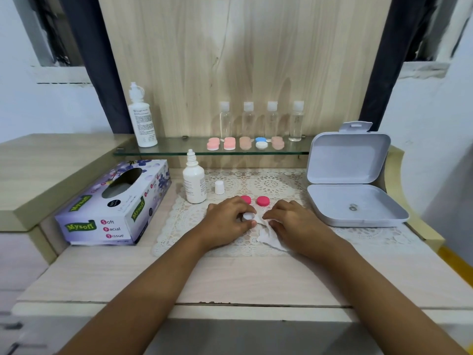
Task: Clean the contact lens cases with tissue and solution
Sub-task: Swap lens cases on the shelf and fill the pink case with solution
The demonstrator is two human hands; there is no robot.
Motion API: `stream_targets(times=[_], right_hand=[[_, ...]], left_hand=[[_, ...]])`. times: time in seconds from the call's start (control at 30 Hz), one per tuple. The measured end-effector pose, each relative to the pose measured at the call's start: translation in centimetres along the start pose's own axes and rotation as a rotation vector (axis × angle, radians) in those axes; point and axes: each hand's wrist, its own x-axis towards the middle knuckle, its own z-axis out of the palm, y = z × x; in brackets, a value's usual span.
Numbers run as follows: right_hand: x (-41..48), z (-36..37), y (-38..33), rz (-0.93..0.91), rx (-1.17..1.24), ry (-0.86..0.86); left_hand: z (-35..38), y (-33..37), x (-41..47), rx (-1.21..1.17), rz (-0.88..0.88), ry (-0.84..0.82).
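Observation:
My left hand [227, 219] grips a white contact lens case [248, 216] on the lace mat, fingers around one cup. My right hand [291, 221] pinches a crumpled white tissue [268, 235] that lies beside the case and touches it. Two pink caps [263, 201] rest on the mat just behind my hands, one partly hidden by my left fingers. A small white solution bottle [194, 180] stands uncapped to the left, its white cap [219, 187] beside it.
A purple tissue box [115, 206] sits at the left. An open grey plastic box [353, 180] lies at the right. On the glass shelf [179, 147] stand a tall white bottle [142, 119], several clear bottles [272, 119] and several lens cases [229, 144].

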Motion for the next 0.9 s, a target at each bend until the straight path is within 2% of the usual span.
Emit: stream_targets(times=[0.17,0.43,0.63,0.77,0.9], right_hand=[[0.0,0.4,-0.4,-0.020,-0.053,0.046],[0.0,0.2,0.8,-0.001,0.138,0.055],[0.0,0.6,0.2,-0.021,0.016,0.104],[0.2,0.5,0.0,-0.032,-0.072,0.052],[0.2,0.4,-0.3,0.003,-0.061,0.048]], left_hand=[[0.0,0.1,-0.1,0.003,-0.006,0.011],[0.0,0.1,0.0,-0.007,-0.004,0.003],[-0.1,0.2,-0.1,-0.018,-0.003,0.006],[-0.1,0.3,-0.2,-0.007,0.000,0.014],[0.0,0.2,-0.2,0.003,0.003,0.020]])
